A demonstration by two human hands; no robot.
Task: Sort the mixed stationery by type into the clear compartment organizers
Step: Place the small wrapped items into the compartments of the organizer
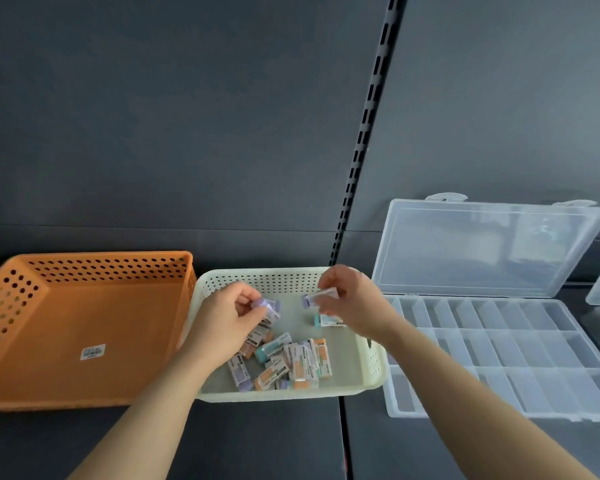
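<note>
A jumbled heap of small paper-sleeved erasers (284,362), orange, teal and purple, lies in a cream perforated basket (291,394), with one teal eraser (328,320) apart behind it. The left hand (229,313) pinches a purple eraser (267,304) and the right hand (354,303) a purple-tipped eraser (321,295). Just right of the basket, the clear compartment organizer (499,355) lies flat on the surface, its lid (482,247) raised.
</note>
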